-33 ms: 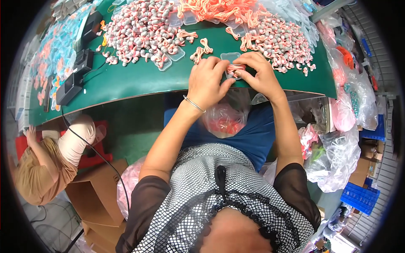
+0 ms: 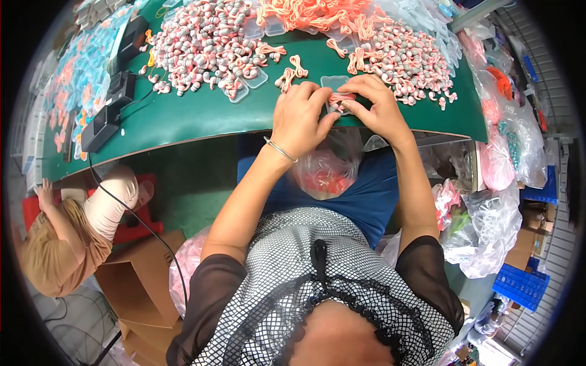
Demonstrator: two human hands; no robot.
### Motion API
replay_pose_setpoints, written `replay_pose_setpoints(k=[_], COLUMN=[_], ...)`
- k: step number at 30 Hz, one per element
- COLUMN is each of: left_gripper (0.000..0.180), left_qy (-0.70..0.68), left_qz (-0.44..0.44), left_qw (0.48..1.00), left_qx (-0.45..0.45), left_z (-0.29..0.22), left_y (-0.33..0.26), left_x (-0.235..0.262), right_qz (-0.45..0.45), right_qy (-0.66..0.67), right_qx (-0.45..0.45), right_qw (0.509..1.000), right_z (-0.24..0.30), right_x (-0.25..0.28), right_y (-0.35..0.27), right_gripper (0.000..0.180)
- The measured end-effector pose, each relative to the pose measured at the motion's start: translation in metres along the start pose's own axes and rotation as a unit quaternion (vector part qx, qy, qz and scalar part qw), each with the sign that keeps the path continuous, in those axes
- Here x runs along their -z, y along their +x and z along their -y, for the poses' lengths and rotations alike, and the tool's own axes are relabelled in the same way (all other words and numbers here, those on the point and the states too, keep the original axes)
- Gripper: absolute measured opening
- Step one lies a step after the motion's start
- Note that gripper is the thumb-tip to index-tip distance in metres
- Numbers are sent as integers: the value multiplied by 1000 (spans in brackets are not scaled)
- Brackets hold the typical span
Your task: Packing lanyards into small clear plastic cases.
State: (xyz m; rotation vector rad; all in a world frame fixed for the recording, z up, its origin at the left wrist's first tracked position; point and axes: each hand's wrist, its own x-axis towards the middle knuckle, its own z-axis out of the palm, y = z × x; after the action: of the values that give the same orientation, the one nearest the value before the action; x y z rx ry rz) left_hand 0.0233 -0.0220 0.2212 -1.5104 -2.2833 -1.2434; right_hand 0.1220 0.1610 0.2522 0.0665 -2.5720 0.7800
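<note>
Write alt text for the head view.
A person's left hand and right hand hold a bundled orange cord and a clear case at a green table. Beyond lie orange cords between two piles of small pink-and-grey pieces.

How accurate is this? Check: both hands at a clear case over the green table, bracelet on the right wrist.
Wrong side: the head view shows the bracelet on the left wrist. The left hand and right hand are at the clear case over the green table.

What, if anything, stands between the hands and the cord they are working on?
Nothing visible: the left hand and right hand are both at the cord. The clear lid is beyond it, not between.
</note>
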Motion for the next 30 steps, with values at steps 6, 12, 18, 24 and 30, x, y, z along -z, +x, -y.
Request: replay_pose_setpoints(k=[6, 12, 18, 24, 30], left_gripper=[30, 27, 32, 30, 41], left_qy=[4, -15, 1, -9, -51], left_qz=[3, 6, -7, 5, -2], left_qw=[1000, 999, 1000, 1000, 999], left_qx=[-13, -32, -15, -26, 13], left_z=[-1, 1, 0, 1, -1], left_y=[0, 1, -1, -2, -1], left_x=[-1, -3, -3, -1, -1], right_qz=[43, -30, 18, -39, -111], right_qy=[-53, -44, -139, -41, -55], right_qx=[41, 32, -7, -48, 38], right_qw=[997, 998, 990, 997, 992], right_z=[-1, -18, -24, -11, -3], right_x=[4, 4, -7, -5, -5], right_y=[1, 7, 12, 9, -5], right_gripper=[13, 23, 26, 21, 15])
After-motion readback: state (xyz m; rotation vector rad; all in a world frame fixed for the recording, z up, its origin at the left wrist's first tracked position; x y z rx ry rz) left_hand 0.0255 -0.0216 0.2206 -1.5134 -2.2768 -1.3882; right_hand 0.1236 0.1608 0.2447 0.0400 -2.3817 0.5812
